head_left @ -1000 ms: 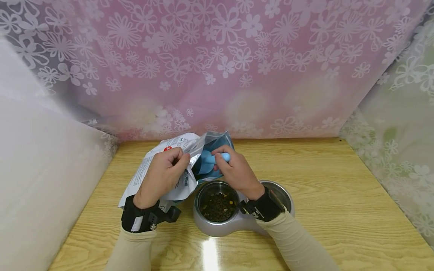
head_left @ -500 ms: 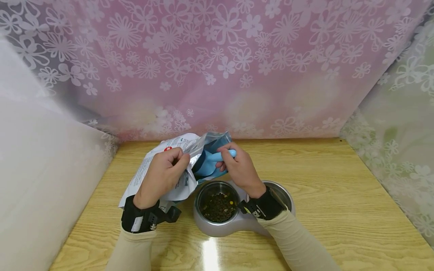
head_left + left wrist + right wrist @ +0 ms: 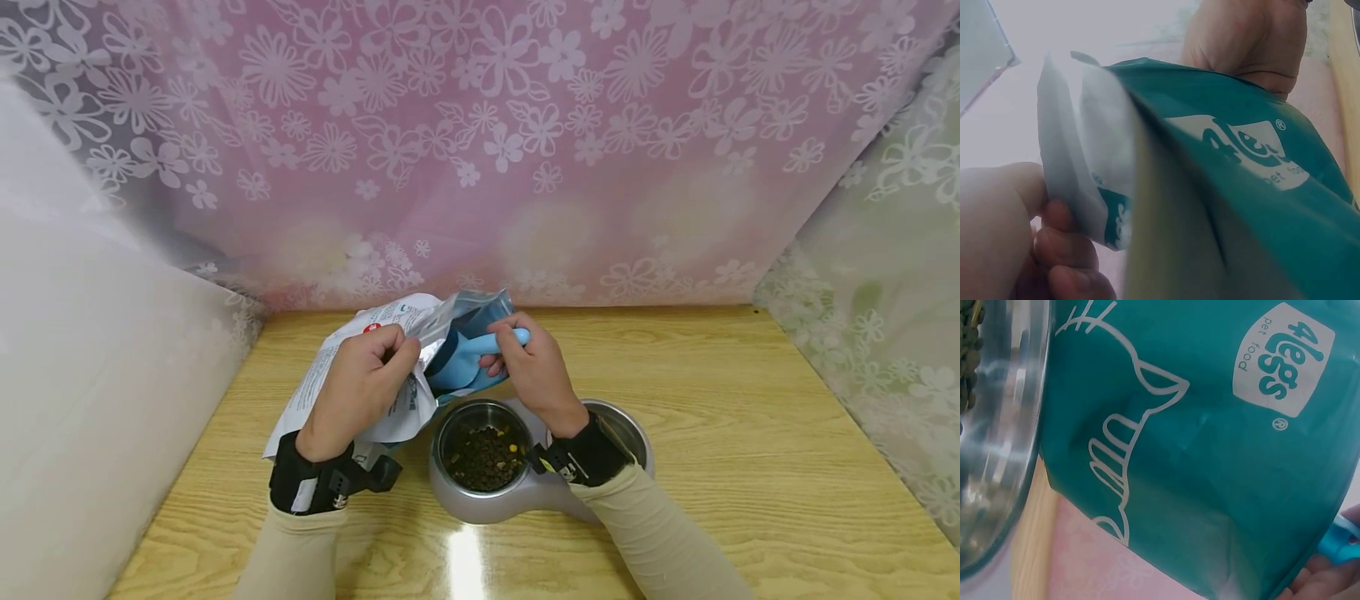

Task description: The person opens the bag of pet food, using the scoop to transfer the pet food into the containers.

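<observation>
My left hand (image 3: pixel 365 385) pinches the upper edge of a pet food bag (image 3: pixel 322 375), white on one side and teal on the other, as the left wrist view shows. The bag leans with its mouth open to the right. My right hand (image 3: pixel 536 362) grips the handle of a light-blue scoop (image 3: pixel 468 354). The scoop's head lies inside the bag's mouth, partly hidden. Just below the opening stands a double pet bowl (image 3: pixel 517 500). Brown kibble (image 3: pixel 487 458) with a few yellow bits lies in its left steel dish. My right wrist covers part of the right dish (image 3: pixel 626 429).
Everything rests on a wooden table (image 3: pixel 750 467). A pink floral curtain (image 3: pixel 480 167) hangs behind its back edge. A white panel (image 3: pixel 97 350) borders the left, and a pale floral curtain (image 3: pixel 885 350) the right.
My right hand has drawn the scoop slightly up and to the right, so more of its handle and head shows. The left hand and the bag have hardly moved.
</observation>
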`<state>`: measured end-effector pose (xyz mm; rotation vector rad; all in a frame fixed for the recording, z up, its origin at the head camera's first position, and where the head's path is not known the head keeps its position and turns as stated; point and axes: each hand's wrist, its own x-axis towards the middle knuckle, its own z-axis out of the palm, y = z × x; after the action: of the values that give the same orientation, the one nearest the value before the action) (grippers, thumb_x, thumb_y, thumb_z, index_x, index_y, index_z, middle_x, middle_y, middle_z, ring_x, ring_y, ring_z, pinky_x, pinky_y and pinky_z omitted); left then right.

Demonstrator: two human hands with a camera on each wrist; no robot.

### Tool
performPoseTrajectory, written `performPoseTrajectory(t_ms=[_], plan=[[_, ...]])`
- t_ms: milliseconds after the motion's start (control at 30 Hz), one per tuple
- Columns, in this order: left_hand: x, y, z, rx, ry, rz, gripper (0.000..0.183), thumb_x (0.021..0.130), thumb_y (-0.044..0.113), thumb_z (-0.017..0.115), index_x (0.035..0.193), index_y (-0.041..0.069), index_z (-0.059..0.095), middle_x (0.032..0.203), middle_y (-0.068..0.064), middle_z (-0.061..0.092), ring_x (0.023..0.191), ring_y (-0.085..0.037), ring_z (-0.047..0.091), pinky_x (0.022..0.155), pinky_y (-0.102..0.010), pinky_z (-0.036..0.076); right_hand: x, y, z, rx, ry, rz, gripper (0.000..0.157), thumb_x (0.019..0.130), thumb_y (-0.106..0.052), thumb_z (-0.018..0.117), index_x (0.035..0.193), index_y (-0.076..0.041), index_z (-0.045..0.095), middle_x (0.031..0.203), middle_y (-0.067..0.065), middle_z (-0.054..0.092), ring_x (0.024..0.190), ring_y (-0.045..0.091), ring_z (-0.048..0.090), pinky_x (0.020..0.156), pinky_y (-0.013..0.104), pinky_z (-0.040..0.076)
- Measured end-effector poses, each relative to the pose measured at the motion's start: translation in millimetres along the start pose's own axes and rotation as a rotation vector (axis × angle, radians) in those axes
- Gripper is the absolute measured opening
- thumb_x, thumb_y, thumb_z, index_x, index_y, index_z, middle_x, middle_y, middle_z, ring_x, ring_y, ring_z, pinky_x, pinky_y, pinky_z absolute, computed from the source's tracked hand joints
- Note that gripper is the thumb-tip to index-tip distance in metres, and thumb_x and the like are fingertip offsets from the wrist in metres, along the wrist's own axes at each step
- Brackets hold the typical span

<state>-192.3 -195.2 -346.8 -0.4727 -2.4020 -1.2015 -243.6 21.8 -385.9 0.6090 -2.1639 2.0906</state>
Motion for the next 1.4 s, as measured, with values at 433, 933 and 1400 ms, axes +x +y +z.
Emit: performPoseTrajectory(t_ms=[433, 933, 1400], plan=[[-0.5, -0.3, 0.1, 0.006, 0.036, -0.011, 0.04, 0.098, 0.02, 0.054, 0.061, 0.015, 0.041, 0.054, -0.001, 0.037, 0.05, -0.014, 0.04, 0.043, -0.029, 0.028, 2.3, 1.4, -2.7, 0.081, 0.083, -0.075, 0.03, 0.103, -0.023, 0.042, 0.108, 0.003, 0.057, 0.074, 0.02, 0.062, 0.06, 0.021, 0.062, 0.06, 0.033, 0.051], [2.1, -2.9, -6.0, 0.005, 0.067, -0.015, 0.041, 0.099, 0.031, 0.05, 0.062, 0.017, 0.039, 0.051, -0.001, 0.032, 0.048, -0.014, 0.037, 0.042, -0.031, 0.026, 4.5, -7.6, -26.4, 0.14, 0.207, -0.098, 0.032, 0.101, -0.021, 0.045, 0.101, 0.007, 0.06, 0.066, 0.013, 0.061, 0.054, 0.02, 0.058, 0.054, 0.027, 0.046], [0.2, -10.5, -11.6, -0.004, 0.078, -0.03, 0.041, 0.1, 0.029, 0.05, 0.063, 0.015, 0.039, 0.055, -0.004, 0.03, 0.049, -0.014, 0.035, 0.042, -0.031, 0.025, 3.5, -25.6, -44.2, 0.139, 0.248, -0.1, 0.035, 0.1, -0.021, 0.046, 0.1, 0.012, 0.06, 0.064, 0.013, 0.06, 0.052, 0.02, 0.057, 0.052, 0.028, 0.046]])
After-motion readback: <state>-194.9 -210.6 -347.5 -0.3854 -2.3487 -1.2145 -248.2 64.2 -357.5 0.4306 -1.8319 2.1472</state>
